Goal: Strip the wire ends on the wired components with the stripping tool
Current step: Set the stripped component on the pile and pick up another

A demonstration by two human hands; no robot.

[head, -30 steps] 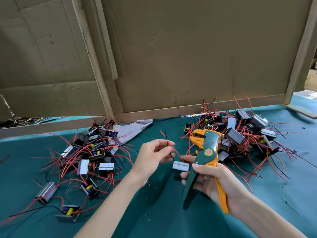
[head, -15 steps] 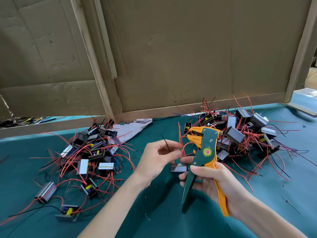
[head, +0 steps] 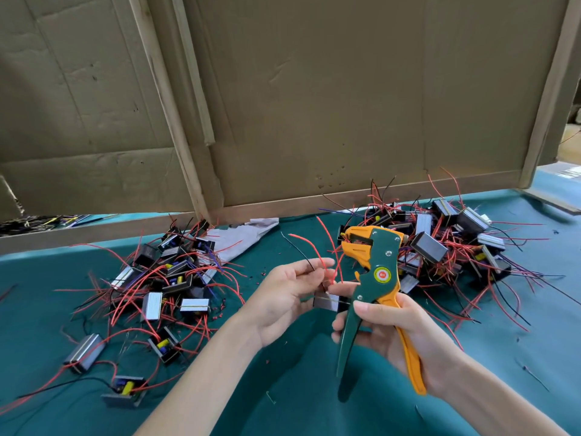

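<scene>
My right hand (head: 396, 328) grips the green and orange stripping tool (head: 374, 278) upright, jaws at the top facing left. A small grey wired component (head: 327, 301) hangs between my hands, touched by my right fingertips. My left hand (head: 286, 294) pinches its red and black wires (head: 309, 256) just left of the tool's jaws; the wire ends stick up and stand apart from the jaws. One pile of wired components (head: 169, 278) lies on the left of the green table (head: 298, 398), another pile (head: 440, 247) on the right behind the tool.
A cardboard wall with wooden battens (head: 314, 105) closes the back of the table. A grey cloth (head: 242, 236) lies between the piles. Loose components (head: 85, 347) and red wire snippets are scattered at the front left.
My left hand has slid along the wires and moved closer to the tool. The component has swung down between my hands. The tool has stayed nearly still.
</scene>
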